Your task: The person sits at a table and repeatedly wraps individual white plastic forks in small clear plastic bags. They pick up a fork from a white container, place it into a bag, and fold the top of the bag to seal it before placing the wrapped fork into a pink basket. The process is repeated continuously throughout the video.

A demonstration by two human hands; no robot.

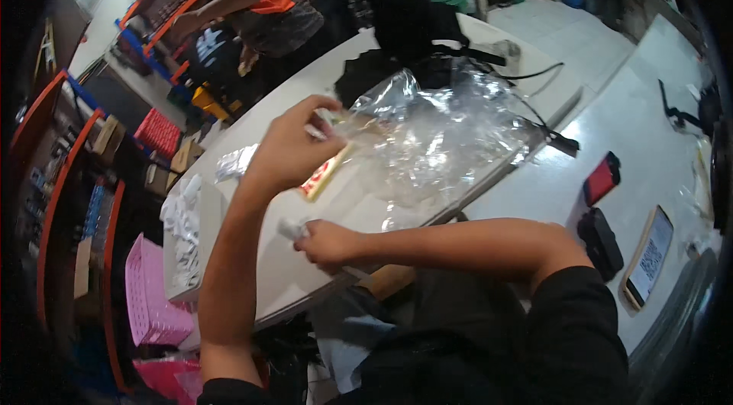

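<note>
My left hand [289, 147] is raised over the table, its fingers pinched together on something small and whitish that I cannot make out. Just right of it spreads a heap of clear plastic bags [439, 149]; whether the fingers touch the bags is unclear. A flat yellow-and-red packet [322, 176] lies under the left hand, partly covered by it. Nearer to me, my right hand [330, 243] is closed on a small white item [292, 229] that pokes out past the fingertips, slightly blurred. Both hands are above the white table [263, 271].
At the table's left end stands a white box [211, 214] of white pieces, beside silvery packets [235, 163]. A pink basket [145, 294] sits below. On the right-hand table lie a phone [649, 256], a black case [601, 243] and a red-and-black object [602, 178]. Another person [259, 8] stands beyond.
</note>
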